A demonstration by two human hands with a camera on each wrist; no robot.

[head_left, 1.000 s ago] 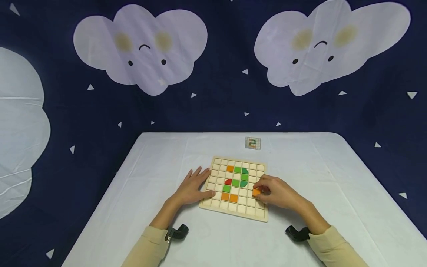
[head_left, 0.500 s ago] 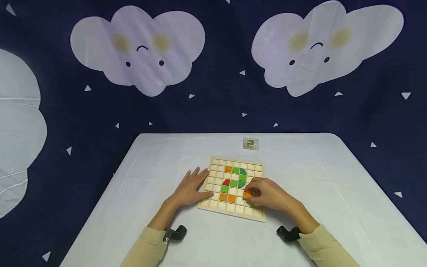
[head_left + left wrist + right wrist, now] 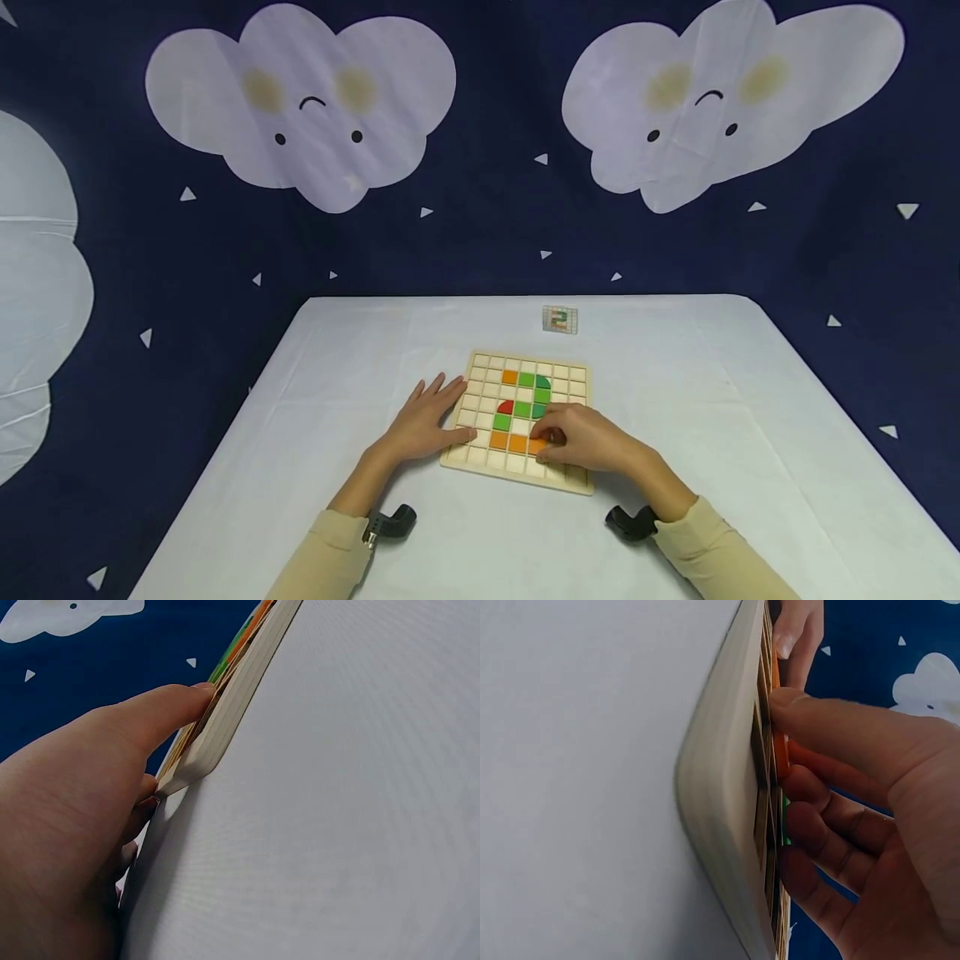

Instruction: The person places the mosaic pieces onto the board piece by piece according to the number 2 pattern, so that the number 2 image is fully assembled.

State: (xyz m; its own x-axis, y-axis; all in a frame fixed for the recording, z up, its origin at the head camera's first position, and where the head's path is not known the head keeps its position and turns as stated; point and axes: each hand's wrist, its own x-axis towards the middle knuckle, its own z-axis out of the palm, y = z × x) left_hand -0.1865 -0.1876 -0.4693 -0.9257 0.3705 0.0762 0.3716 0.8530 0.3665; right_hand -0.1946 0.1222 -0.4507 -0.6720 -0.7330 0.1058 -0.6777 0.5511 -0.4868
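Observation:
A wooden grid board (image 3: 459, 452) lies on the table, with orange, green and red tiles in a curved pattern. My left hand (image 3: 422, 423) rests at its left side with fingers spread; the thumb (image 3: 176, 705) presses over the board's edge. My right hand (image 3: 588, 437) pinches an orange square tile (image 3: 781, 756) between thumb and fingers, down at the grid. In the head view this tile (image 3: 536, 446) sits at the right end of a row, beside two other orange tiles (image 3: 507, 442). Its right part is hidden by my fingers.
A small card (image 3: 560, 320) with a printed coloured grid pattern lies beyond the board. White cloth covers the table (image 3: 667, 358), and a dark blue cloud-print curtain (image 3: 495, 242) hangs behind it. Black wrist devices (image 3: 395, 522) jut inward from both wrists.
My right hand has moved left across the board with the orange tile, from the right-hand columns to beside the two orange tiles. The left hand keeps its place on the board.

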